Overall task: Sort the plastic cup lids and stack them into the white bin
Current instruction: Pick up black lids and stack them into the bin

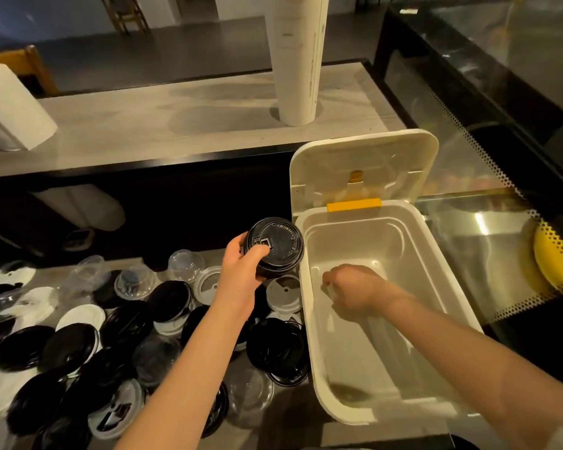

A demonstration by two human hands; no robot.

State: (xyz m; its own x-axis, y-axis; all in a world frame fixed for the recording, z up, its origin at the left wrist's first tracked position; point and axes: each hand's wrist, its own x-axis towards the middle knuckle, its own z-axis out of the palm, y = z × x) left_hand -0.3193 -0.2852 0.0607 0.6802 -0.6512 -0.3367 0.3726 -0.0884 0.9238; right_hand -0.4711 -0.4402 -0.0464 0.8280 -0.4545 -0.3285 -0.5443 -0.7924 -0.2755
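item: black lid stack (275, 246), centre frame, clasped by your left grip (244, 264) beside the white bin (355, 415). right grip (348, 290) inside bin, curled, contents unclear. set stack flat in a corner, rims aligned.

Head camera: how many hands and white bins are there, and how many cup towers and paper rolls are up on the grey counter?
Hands: 2, left hand gripping black lids, right hand down in the bin
White bins: 1
Cup towers: 1
Paper rolls: 1
Total: 5
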